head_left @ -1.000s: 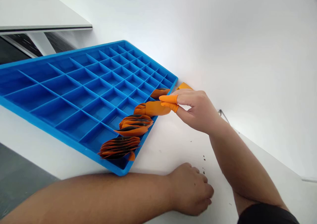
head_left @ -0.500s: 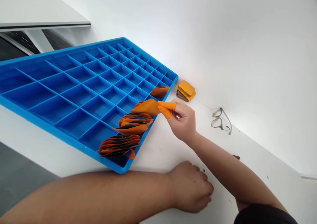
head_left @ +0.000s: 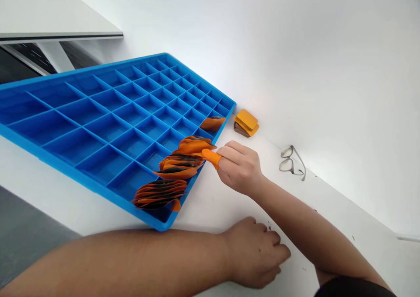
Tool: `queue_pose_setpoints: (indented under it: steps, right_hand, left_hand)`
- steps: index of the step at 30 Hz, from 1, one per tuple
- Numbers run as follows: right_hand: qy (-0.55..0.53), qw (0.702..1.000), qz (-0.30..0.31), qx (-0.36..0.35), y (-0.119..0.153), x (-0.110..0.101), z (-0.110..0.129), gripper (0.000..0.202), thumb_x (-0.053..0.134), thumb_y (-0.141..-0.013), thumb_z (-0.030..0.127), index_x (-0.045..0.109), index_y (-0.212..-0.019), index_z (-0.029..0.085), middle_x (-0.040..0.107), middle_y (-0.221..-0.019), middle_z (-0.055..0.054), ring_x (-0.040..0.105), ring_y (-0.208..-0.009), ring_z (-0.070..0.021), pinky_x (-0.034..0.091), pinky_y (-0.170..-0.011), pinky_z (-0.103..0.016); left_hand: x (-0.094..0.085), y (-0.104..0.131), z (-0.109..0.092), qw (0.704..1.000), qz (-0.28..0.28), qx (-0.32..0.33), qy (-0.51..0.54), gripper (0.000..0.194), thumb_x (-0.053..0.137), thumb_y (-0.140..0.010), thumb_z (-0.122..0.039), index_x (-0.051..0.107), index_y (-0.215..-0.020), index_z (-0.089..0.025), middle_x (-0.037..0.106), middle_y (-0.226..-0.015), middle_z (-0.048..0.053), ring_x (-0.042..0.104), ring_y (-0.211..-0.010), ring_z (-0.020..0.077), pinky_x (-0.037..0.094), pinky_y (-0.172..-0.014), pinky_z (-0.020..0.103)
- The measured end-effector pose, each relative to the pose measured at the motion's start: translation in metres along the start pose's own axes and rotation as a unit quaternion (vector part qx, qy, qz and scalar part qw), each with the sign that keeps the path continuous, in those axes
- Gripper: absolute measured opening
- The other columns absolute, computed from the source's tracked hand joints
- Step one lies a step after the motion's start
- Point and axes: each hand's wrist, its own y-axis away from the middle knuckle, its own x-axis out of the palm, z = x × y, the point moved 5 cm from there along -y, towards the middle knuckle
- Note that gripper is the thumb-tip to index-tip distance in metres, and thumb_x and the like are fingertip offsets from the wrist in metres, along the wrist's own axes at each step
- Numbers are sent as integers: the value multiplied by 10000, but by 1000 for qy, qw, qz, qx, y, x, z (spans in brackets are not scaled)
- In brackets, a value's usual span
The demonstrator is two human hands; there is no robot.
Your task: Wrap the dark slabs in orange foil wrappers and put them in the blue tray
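Note:
A blue divided tray (head_left: 166, 226) lies tilted across the view, with bundles of thin orange and dark pieces (head_left: 160, 194) standing in several compartments along its right side. My right hand (head_left: 241, 165), wearing orange finger covers, is at that edge, its fingertips closed on a thin orange piece (head_left: 195, 154) between two bundles. Its palm side is partly hidden. Lower down, my left hand (head_left: 256, 253) rests back up on the white table (head_left: 210, 205), fingers curled, with nothing visible in them.
Beyond the tray's right corner sits a small stack of yellow-orange and brown pieces (head_left: 246, 121). Eyeglasses (head_left: 287, 165) lie farther right, near the wall. Small dark specks dot the table by my left hand. Another white tabletop (head_left: 59, 12) stands at upper left.
My right hand has moved slightly down and left, and its orange fingertips now sit lower between the bundles. My left hand has shifted slightly right, its fingers a little less tucked.

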Motion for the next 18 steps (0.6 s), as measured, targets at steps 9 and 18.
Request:
queue_pose_setpoints:
  steps: [9, 18]
  right_hand:
    - [-132, 970, 80, 187, -7, 19, -12, 263, 601, -958, 192, 682, -708, 175, 555, -646, 8, 450, -594, -96, 359, -511, -259]
    - [-318, 889, 86, 319, -2, 8, -31, 270, 690, -921, 419, 783, -1066, 211, 735, -814, -25, 647, -706, -122, 518, -559, -233]
  left_hand:
    - [0, 0, 1, 1000, 1, -5, -2, 279, 571, -969, -408, 664, -1096, -177, 744, -1001, 31, 691, -850, 231, 418, -594, 357]
    - [-2, -1, 1, 1000, 15, -12, 21, 281, 553, -977, -410, 678, -1091, -186, 750, -1012, 32, 695, -861, 239, 440, -634, 374]
